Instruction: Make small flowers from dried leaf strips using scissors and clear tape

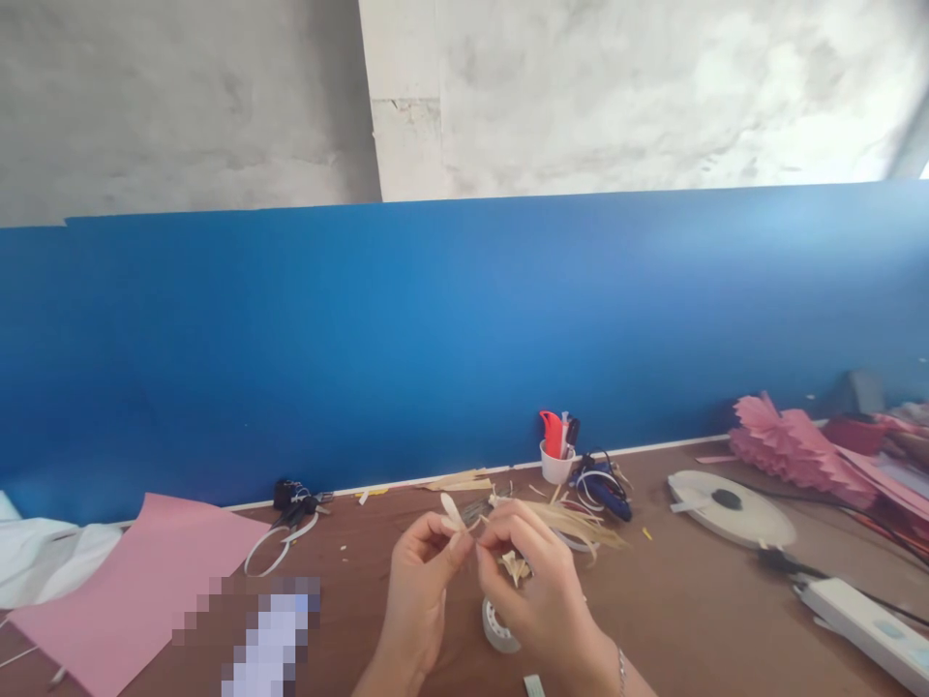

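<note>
Above the brown table my left hand (pixel 423 581) pinches a pale, petal-shaped piece (pixel 451 509) between thumb and fingers, its rounded tip pointing up. Close beside it, my right hand (pixel 537 581) has thumb and forefinger pressed together near the base of that piece; what lies between them is too small to make out. Under the right hand a small folded cream piece (pixel 515 567) partly shows. A roll of tape (pixel 497 627) lies below, partly covered by the right hand. Behind the hands are long, dry straw-coloured strips (pixel 581 523).
A white cup (pixel 556 465) with a red-handled tool and pens stands by the blue partition (pixel 464 339). Pink paper (pixel 152 581) lies left. At right are an oval white reel (pixel 730 508), pleated pink paper (pixel 798 445) and a power strip (pixel 863 624) with a black cord.
</note>
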A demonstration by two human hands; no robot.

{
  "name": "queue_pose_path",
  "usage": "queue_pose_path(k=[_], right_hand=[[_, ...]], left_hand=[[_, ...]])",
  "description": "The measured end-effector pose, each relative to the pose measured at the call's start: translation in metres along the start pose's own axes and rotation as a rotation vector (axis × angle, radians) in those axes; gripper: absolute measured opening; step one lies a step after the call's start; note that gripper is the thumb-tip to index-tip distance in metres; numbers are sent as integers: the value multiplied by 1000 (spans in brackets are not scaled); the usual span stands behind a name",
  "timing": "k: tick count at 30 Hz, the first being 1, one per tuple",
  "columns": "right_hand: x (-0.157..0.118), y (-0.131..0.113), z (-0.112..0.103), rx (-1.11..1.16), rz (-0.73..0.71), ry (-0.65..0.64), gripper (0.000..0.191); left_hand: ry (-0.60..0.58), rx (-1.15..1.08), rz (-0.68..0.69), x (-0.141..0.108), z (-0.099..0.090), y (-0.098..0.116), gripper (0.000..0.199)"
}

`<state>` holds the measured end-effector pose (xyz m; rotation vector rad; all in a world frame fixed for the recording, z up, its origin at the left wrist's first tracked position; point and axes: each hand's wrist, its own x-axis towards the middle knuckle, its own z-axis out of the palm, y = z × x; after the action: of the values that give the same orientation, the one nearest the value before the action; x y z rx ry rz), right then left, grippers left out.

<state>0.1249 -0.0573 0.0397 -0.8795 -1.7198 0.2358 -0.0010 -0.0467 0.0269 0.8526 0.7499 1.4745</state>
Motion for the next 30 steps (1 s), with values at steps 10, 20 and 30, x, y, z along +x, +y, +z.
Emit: queue_pose_path(k=[10, 20, 30], right_hand=[[0, 0, -1, 52, 1, -7, 19], [-2, 2, -2, 56, -80, -38, 19], [2, -3, -4, 159, 84, 38, 18]], left_hand=[[-110, -127, -115, 0, -1, 2, 31], [-212, -199, -167, -1, -4, 6, 31], [-241, -239, -141, 4, -16, 4, 24]])
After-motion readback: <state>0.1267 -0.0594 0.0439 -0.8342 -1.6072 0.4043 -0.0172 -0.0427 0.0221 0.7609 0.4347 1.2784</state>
